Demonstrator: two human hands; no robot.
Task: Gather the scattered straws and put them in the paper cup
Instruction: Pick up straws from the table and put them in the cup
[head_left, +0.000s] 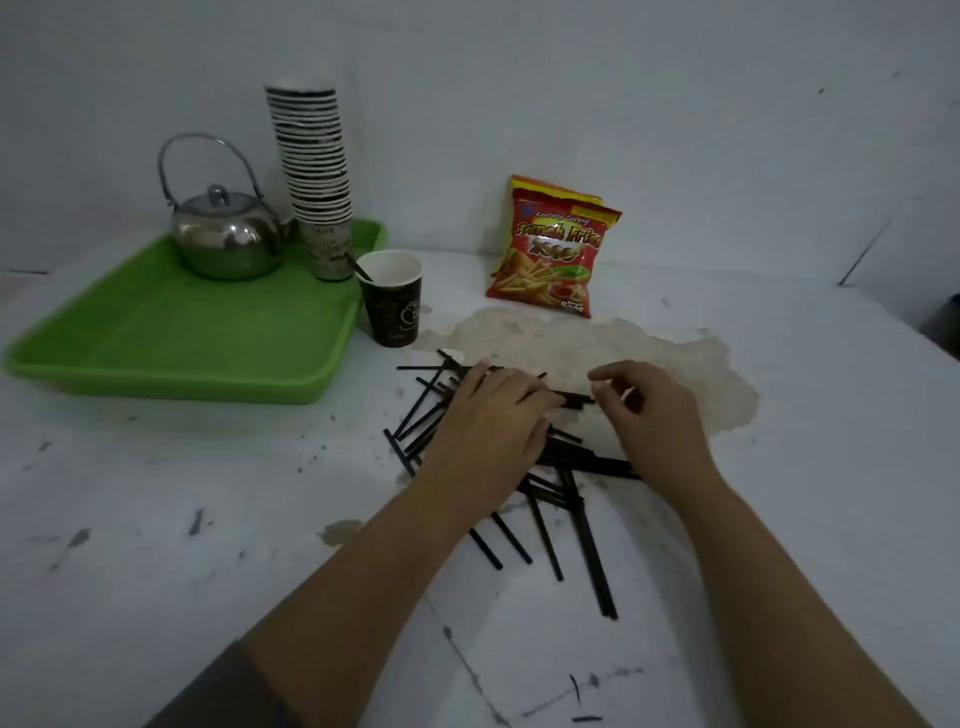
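Straws lay under both hands; left hand flat, fingers together on the pile; right hand pinched straw ends. Cup at 11 o'clock.

wall: plain white | tabletop: white, scuffed, paint peeled | light: dim

We see bare surface right of the straws; the way to the paper cup looks open, hemmed by the green tray and snack bag.
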